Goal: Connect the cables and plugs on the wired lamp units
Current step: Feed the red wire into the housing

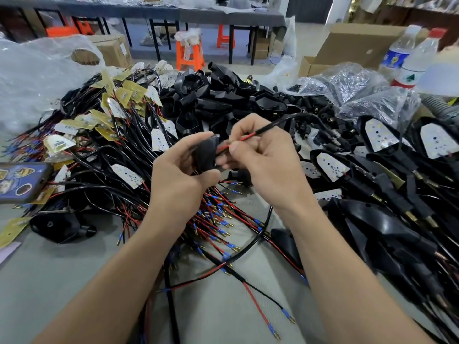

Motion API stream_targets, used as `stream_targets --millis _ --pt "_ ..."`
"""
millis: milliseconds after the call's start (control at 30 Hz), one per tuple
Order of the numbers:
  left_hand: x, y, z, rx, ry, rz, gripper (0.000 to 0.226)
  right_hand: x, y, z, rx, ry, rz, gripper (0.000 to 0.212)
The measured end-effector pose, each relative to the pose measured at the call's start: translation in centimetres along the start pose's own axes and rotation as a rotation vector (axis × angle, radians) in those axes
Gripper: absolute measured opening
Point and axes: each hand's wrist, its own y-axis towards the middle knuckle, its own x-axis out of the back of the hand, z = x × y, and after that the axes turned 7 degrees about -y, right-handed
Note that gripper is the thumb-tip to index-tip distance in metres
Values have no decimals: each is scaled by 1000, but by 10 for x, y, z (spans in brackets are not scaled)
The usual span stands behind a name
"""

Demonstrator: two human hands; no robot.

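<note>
Worktop point(62, 264) heaped on three sides.
Wired boards point(111, 115) lie left, loose housings point(211, 95) behind them toward the middle, assembled lamp units point(380, 137) right; a phone point(19, 182) rests on the pile's left edge, and two bottles point(397, 58) stand far right (behind the bagged parts point(360, 80)).

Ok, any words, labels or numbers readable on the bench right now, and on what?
Nothing reads clearly.
Blue-label bottle: print blurred.
Red-capped bottle: label blurred, only a green mark shows.
Phone case: stickers, no legible words.
Cardboard box: white label too small.
LED boards: markings too small.
</note>
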Motion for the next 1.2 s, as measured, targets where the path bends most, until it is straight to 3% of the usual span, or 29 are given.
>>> stream_targets --millis 267,433,567,667,900,1000,1200 --pt "3 1 -5 23 -105 71 58 8 3 13 84 -547 -176 17" --pt "-3 -2 -2 32 -39 181 64 10 -22 -3 -55 -179 -243 26" --pt "-4 -5 2 20 85 245 66 15 -22 -4 -188 285 -259 32" --pt "-6 -7 3 27 60 287 62 17 -23 -4 -229 443 -259 40" --pt "-2 -3 7 265 -284 242 36 16 -23 -9 -178 228 -299 32" --pt "-3 -4 6 239 -300 214 35 17 -23 -11 -154 177 -295 37" --pt "-5 -8 1 60 -91 193 57 21 -24 -11 -136 116 -265 33"
